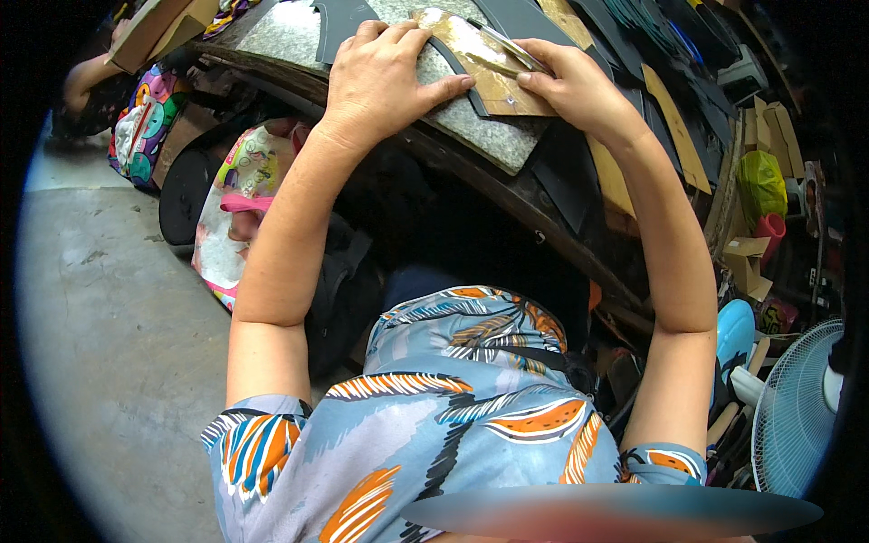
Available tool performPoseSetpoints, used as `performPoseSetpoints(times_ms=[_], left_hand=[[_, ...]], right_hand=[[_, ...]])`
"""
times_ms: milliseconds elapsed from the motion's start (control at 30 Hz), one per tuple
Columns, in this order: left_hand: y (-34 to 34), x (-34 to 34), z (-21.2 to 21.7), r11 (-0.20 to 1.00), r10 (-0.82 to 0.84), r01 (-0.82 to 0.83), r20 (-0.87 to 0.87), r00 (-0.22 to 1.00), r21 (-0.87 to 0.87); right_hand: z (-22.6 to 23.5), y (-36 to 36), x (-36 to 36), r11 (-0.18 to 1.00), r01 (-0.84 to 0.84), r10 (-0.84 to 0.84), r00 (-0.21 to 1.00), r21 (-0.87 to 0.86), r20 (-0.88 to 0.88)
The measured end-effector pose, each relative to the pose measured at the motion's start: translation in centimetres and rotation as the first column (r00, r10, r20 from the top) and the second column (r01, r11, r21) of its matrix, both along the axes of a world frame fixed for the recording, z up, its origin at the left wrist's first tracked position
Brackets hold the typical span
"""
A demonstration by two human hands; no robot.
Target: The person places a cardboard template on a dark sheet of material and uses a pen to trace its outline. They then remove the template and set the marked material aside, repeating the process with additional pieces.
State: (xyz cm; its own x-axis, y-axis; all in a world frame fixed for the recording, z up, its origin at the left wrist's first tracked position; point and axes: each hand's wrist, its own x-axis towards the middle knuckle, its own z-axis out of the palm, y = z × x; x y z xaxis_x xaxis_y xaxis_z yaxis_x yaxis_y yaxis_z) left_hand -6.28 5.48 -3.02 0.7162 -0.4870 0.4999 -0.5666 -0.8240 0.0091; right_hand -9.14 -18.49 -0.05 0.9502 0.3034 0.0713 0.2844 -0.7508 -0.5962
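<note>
Left hand (pixel 380 77) pressed flat, fingers spread, pinning brown template (pixel 484 68) on the stone slab (pixel 489 136); right hand (pixel 570 86) fingers grip a blade (pixel 511 47), mid-cut; next needs steady tracing along the edge

Both bare forearms reach up and away from the body, elbows bent, wrists close together. The left hand (pixel 380 77) lies palm down, fingers spread and curled forward, thumb stretched toward the right hand (pixel 570 86), whose fingers are bent in a pinch.
</note>
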Motion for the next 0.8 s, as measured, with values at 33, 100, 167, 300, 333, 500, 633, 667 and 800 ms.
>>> performPoseSetpoints(times_ms=[33, 100, 167, 300, 333, 500, 633, 667, 800], left_hand=[[-0.1, 0.0, 0.0, 1.0, 0.005, -0.005, -0.004, 1.0, 0.007], [-0.1, 0.2, -0.2, 1.0, -0.003, 0.003, 0.034, 0.999, 0.014], [-0.2, 0.3, -0.3, 1.0, -0.006, 0.005, 0.046, 0.999, 0.012], [-0.2, 0.3, -0.5, 1.0, -0.003, 0.003, 0.045, 0.999, -0.008], [-0.3, 0.2, -0.4, 1.0, 0.009, -0.009, 0.039, 0.999, 0.008], [-1.0, -0.6, 0.3, 0.998, 0.061, -0.061, -0.017, 0.998, 0.033], [-1.5, -0.7, 0.9, 0.994, 0.08, -0.074, -0.081, 0.993, 0.075], [-1.6, -0.7, 1.0, 0.994, 0.08, -0.074, -0.078, 0.994, 0.08], [-1.8, -0.8, 1.2, 0.99, 0.092, -0.083, -0.078, 0.993, 0.115]], right_hand=[[0.1, 0.0, 0.1, 1.0, -0.001, 0.001, 1.0, -0.021, 0.001], [0.2, 0.0, 0.1, 0.997, -0.021, 0.026, 0.998, -0.074, 0.056], [-0.2, 0.3, -0.2, 0.993, 0.028, -0.019, 0.997, -0.115, 0.081], [-0.9, 0.8, -0.8, 0.981, 0.097, -0.076, 0.989, -0.17, 0.129], [-0.9, 0.9, -0.9, 0.978, 0.106, -0.081, 0.987, -0.182, 0.142], [-0.4, 1.2, -1.8, 0.924, 0.198, -0.119, 0.962, -0.329, 0.244], [0.5, 0.2, -2.4, 0.966, 0.187, -0.045, 0.8, -0.178, 0.598], [0.7, -0.2, -2.4, 0.99, 0.133, -0.086, 0.842, -0.051, 0.533], [0.8, -1.5, -2.8, 0.909, 0.026, -0.093, 0.986, 0.415, 0.142]])
